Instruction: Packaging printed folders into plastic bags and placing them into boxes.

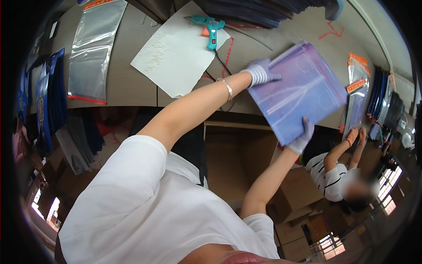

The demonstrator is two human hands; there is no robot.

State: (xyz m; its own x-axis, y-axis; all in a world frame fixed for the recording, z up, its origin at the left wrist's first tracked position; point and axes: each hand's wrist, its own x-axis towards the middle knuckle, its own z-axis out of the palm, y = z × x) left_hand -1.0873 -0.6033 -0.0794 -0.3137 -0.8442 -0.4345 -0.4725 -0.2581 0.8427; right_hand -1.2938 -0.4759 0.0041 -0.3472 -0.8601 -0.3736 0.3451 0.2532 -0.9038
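A flat blue-purple packet [303,88], glossy like clear plastic film with a seam band along one side, is held tilted over the front edge of the table. My left hand [262,73], in a thin pale glove with a striped cuff, grips its left edge, one digit lying across the top face. At the lower corner my right hand [302,137], gloved too, has its thumb on the face and the other fingers hidden behind. What lies inside the film cannot be made out clearly.
A teal glue gun [211,31] rests on a white sheet [171,53] with dried glue marks. Clear plastic bags [90,53] lie at left. Dark blue stacks [255,11] stand at the back. An open cardboard box [228,163] is below the table. Another person [327,174] works at right.
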